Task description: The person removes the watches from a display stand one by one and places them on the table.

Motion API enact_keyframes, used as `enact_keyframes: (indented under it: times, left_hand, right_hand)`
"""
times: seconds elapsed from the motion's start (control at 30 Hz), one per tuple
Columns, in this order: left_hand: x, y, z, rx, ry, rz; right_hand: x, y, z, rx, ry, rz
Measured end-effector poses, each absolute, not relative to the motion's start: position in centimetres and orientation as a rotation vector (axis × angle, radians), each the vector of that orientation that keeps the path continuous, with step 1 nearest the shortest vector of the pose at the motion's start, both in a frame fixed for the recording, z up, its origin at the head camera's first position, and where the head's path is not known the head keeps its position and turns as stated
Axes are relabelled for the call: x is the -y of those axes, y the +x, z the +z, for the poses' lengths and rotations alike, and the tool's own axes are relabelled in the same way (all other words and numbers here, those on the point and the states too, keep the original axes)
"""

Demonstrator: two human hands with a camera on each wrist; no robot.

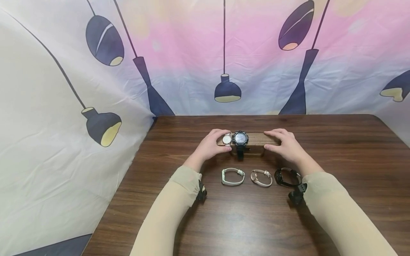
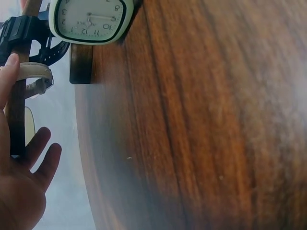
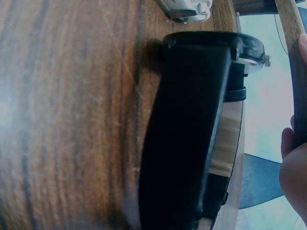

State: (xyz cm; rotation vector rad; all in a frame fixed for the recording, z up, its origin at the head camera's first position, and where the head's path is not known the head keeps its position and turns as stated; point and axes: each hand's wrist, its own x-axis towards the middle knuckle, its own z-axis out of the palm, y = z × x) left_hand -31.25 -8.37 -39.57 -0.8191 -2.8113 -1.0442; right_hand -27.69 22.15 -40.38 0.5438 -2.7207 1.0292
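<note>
A wooden watch stand (image 1: 256,139) stands on the table, its bar running left to right. My left hand (image 1: 209,145) pinches the small white-faced watch (image 1: 227,139) at the bar's left end, with thumb and index finger at its pale strap (image 2: 37,71); the other fingers reach past the bar. Beside it on the bar hangs a black digital watch (image 1: 240,138), which neither hand holds. At the right end, my right hand (image 1: 286,145) grips the bar between thumb and fingers. In the right wrist view that hand is mostly cut off.
Three watches lie in a row in front of the stand: a pale green one (image 1: 233,177), a pinkish one (image 1: 261,178) and a black one (image 1: 287,177). The brown wooden table (image 1: 243,220) meets a patterned cloth (image 1: 192,53) at its back edge.
</note>
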Motion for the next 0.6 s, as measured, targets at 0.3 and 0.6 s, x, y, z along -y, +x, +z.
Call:
enact_keyframes:
  times: [0.3, 0.6]
  left_hand:
    - [8.20, -31.39, -39.54, 2.829, -0.821, -0.998]
    - [8.12, -31.55, -39.41, 2.855, -0.810, -0.951]
  right_hand:
    - [-22.14, -27.60, -40.29, 2.734, 0.526, 1.043]
    - [-22.26, -27.66, -40.52, 2.733, 0.529, 1.031]
